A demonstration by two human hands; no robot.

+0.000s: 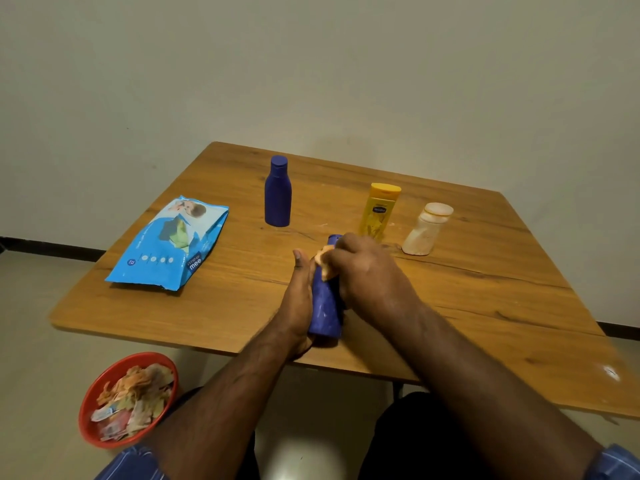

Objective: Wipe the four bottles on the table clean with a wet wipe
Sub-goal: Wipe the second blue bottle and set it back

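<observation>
A blue bottle (325, 313) is tilted over the wooden table (485, 306), its cap pointing away from me. My left hand (299, 299) grips its left side and base. My right hand (367, 271) presses a crumpled wet wipe (325, 261) against the bottle's upper part, fingers curled round the wipe. A second blue bottle (278, 192) stands upright at the back left. A yellow bottle (378, 211) stands cap-up behind my right hand. A cream-white bottle (427, 230) stands to the right of it.
A blue pack of wet wipes (173, 242) lies on the table's left part. On the floor at the lower left stands a red bowl (90, 410) holding several used wipes and scraps. A wall runs behind the table.
</observation>
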